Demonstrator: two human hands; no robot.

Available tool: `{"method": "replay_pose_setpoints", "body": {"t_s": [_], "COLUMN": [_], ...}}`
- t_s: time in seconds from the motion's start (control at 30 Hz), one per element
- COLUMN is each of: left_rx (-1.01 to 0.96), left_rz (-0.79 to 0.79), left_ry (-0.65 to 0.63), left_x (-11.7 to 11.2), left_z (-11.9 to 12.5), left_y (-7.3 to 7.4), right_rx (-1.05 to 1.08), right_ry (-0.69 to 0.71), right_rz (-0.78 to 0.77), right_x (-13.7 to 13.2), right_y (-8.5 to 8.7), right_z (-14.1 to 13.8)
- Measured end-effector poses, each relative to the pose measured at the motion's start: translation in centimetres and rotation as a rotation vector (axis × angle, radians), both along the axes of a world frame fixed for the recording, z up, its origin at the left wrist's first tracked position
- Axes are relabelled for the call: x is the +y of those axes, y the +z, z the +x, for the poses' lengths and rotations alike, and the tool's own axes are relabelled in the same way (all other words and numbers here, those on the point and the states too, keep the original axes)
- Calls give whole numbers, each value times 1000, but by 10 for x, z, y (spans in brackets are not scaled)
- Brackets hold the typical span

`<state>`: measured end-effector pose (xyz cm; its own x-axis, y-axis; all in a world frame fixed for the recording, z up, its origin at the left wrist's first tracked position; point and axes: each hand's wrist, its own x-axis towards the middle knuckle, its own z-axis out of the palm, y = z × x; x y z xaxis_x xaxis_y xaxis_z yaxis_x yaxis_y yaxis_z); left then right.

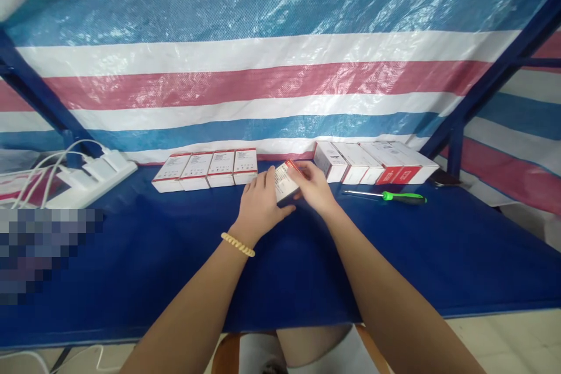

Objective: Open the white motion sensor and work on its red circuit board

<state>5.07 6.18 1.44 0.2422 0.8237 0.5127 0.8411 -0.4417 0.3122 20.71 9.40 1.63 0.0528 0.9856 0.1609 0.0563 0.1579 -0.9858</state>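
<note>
A small white box with a red end is held between my two hands, tilted, just above or on the blue tabletop. My left hand covers its left side, thumb stretched along the near side. At its right and far edge, the fingers of my right hand are closed on the red end. Left of my hands stands a row of several similar white boxes with red edges and printed text. To the right is another row of several white boxes, two of them showing red faces.
A green and black screwdriver lies before the right row. On the left, a white power strip holds plugged chargers and cables. Blue frame bars slope at both sides, and a striped plastic sheet closes off the back.
</note>
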Motion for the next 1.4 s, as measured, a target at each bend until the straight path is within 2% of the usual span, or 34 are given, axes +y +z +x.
{"method": "replay_pose_setpoints", "body": {"t_s": [0.07,0.13,0.27,0.37,0.47,0.6,0.7,0.97,1.07,1.23,1.4], "left_rx": [-48,-110,-142,-108,-66,-56,-21,65,9,-122,-364], "left_rz": [22,32,107,185,164,163,188,197,171,145,158], "left_ry": [37,5,-66,-94,-146,-124,-136,-151,-158,-166,-194], "left_x": [1,5,9,9,7,4,3,4,3,0,-2], "left_z": [4,2,-6,-8,-6,-3,-3,-6,-7,-10,-2], "left_y": [-2,-3,-4,-6,-6,-3,-3,-5,-3,2,-2], "right_rx": [71,97,-1,-59,-113,-190,-272,-340,-255,68,59], "right_ry": [57,99,146,121,109,144,152,78,40,58,95], "right_rz": [-32,-23,112,169,176,133,155,190,168,84,120], "right_x": [-1,-2,-4,-8,-12,-15,-17,-13,-6,5,1], "right_y": [4,7,5,3,5,12,15,9,2,-5,-2], "right_z": [3,6,7,5,4,6,6,4,11,15,3]}}
